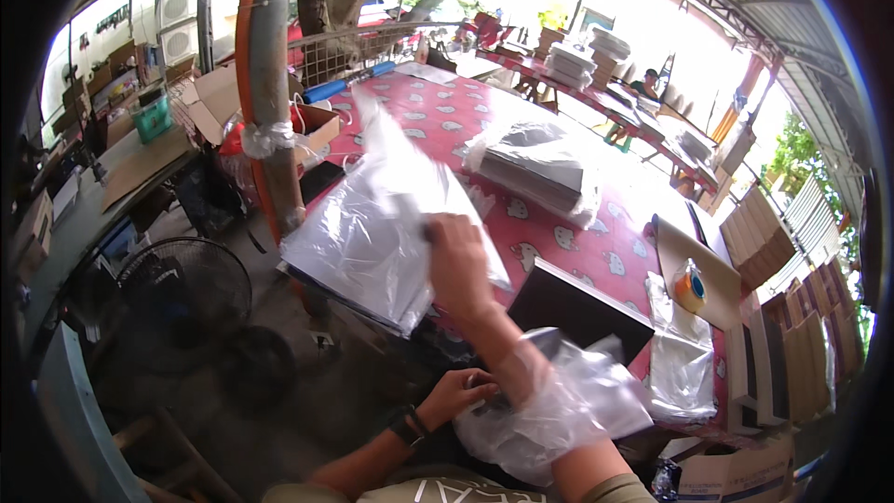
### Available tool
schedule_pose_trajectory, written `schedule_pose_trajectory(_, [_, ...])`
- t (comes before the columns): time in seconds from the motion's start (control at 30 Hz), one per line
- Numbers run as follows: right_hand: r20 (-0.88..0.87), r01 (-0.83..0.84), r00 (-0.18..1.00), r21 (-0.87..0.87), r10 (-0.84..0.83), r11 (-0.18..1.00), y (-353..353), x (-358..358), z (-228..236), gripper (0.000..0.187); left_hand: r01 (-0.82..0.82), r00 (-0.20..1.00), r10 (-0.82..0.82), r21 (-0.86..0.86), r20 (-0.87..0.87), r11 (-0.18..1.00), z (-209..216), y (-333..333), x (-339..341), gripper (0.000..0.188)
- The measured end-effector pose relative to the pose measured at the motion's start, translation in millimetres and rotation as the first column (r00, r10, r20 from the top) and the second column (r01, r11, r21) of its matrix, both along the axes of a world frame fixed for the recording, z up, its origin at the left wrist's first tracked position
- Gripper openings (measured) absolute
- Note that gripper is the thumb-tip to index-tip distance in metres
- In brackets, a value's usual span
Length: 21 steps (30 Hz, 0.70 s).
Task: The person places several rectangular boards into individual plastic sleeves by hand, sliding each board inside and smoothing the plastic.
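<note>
My left hand (458, 395), with a dark band at its wrist, is low in the middle, fingers curled at the edge of a clear plastic bag (559, 414). This bag wraps loosely around my right forearm. Farther ahead, my right hand (460, 256) is over a plastic-covered flat stack (358, 242) at the table's near left corner. Motion smears its fingers, so its grip cannot be made out. A blurred sheet of clear plastic (391, 144) rises beyond it. To the right of my right forearm lies a black flat box or board (582, 303) with a pale edge.
The table has a red patterned cover (549, 247). On it are another plastic-wrapped stack (535, 163), folded clear plastic (680, 354) and a tape roll (689, 289). A post (270, 93) and a fan (186, 298) stand left. Cardboard pieces (810, 363) line the right.
</note>
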State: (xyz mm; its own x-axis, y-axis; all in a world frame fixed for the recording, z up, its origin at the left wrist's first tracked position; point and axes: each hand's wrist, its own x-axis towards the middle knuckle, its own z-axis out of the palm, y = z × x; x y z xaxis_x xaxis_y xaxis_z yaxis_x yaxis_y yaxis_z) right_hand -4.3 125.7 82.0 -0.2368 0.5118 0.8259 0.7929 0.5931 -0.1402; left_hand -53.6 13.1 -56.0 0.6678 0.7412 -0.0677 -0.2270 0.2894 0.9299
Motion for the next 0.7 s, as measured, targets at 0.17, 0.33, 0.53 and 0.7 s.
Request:
schedule_pose_trajectory(0.17, [0.358, 0.181, 0.930, -0.247, -0.084, 0.952, 20.4, -53.1, -74.6, 0.027, -0.125, 0.978, 0.193, 0.506, -0.084, 0.854, -39.3, -3.7, 1.0, 0.022])
schedule_pose_trajectory(0.33, [0.165, -0.095, 0.955, -0.617, 0.247, 0.781, 10.3, -98.0, -84.8, 0.048, -0.151, 0.973, 0.184, 0.219, -0.142, 0.964, -65.8, 1.0, -45.1, 0.021])
schedule_pose_trajectory(0.53, [0.034, 0.250, 0.960, -0.548, -0.277, 0.798, 17.1, 7.4, -87.7, 0.047, -0.249, 0.965, 0.237, -0.117, -0.110, 0.961, -30.3, 6.8, -46.8, 0.021])
schedule_pose_trajectory(0.7, [-0.200, 0.097, 0.919, -0.719, -0.339, 0.688, 3.4, 49.5, -124.4, 0.032, -0.571, 0.819, 0.571, -0.173, -0.054, 0.803, -35.0, 29.8, -58.8, 0.022])
